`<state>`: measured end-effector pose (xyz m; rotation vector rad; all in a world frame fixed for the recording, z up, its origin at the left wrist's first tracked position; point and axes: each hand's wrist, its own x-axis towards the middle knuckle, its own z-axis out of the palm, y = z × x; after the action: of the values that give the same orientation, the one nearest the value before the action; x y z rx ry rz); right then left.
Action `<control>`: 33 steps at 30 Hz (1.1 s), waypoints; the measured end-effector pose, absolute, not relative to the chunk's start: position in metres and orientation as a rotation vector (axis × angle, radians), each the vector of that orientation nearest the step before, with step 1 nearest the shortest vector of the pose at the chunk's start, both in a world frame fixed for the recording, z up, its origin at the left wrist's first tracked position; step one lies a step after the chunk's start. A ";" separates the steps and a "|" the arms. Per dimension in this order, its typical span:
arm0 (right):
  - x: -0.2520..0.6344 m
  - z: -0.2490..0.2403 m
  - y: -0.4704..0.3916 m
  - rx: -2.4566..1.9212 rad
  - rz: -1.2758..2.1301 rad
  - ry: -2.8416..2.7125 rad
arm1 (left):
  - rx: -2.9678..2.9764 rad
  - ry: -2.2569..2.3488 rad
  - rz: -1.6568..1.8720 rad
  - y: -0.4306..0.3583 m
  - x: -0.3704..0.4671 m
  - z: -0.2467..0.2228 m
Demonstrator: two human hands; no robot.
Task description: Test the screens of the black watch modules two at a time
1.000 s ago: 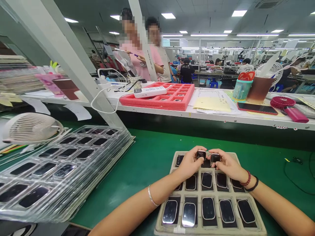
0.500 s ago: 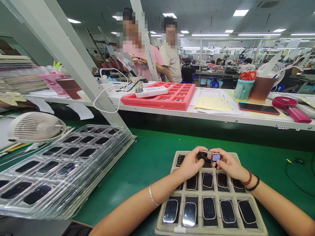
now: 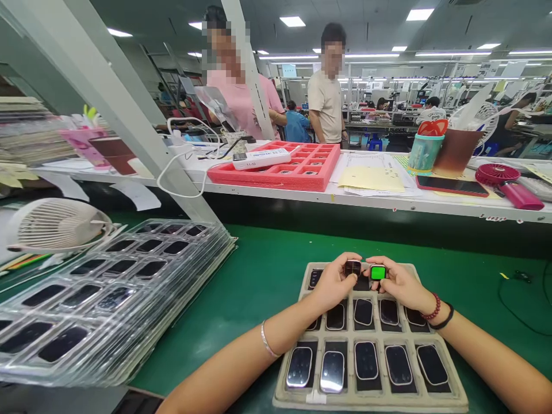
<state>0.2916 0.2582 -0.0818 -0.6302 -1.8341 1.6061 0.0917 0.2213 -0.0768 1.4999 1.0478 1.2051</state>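
Above the far row of a beige tray [image 3: 340, 339], my left hand [image 3: 334, 283] pinches a smartwatch [image 3: 352, 267] whose screen is dark. Close beside it, my right hand [image 3: 395, 282] grips a second smartwatch [image 3: 378, 272] with a lit green screen. The two watches are held a small gap apart, their screens tilted toward me. In the tray's compartments lie several watch bodies, among them a dark-faced one [image 3: 365, 361] in the near row. My wrists and hands hide part of the outer compartments.
A stack of clear plastic trays [image 3: 172, 287] with dark watch faces stands to the left, near a white fan [image 3: 56, 224]. A shelf behind bears a red foam tray [image 3: 276, 181], papers, a phone [image 3: 452, 186] and a pink fan [image 3: 509, 178]. Two people stand beyond.
The screen in my right hand has turned from pale to bright green. Both hands stay nearly in place. Behind the shelf, the person in the cream shirt has shifted right.
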 end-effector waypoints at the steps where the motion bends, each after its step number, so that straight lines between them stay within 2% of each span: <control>1: 0.292 -0.082 0.258 -0.625 1.608 -1.834 | 1.495 1.074 1.184 0.221 0.092 -0.077; 27: 0.292 -0.077 0.257 -0.683 1.548 -1.868 | 1.489 1.096 1.139 0.223 0.092 -0.081; 33: 0.292 -0.078 0.259 -0.698 1.567 -1.838 | 1.509 0.985 1.226 0.223 0.091 -0.078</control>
<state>0.2923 0.2585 -0.0780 -0.6977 -1.8377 1.5672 0.0910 0.2226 -0.0775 1.5095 0.9854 1.2258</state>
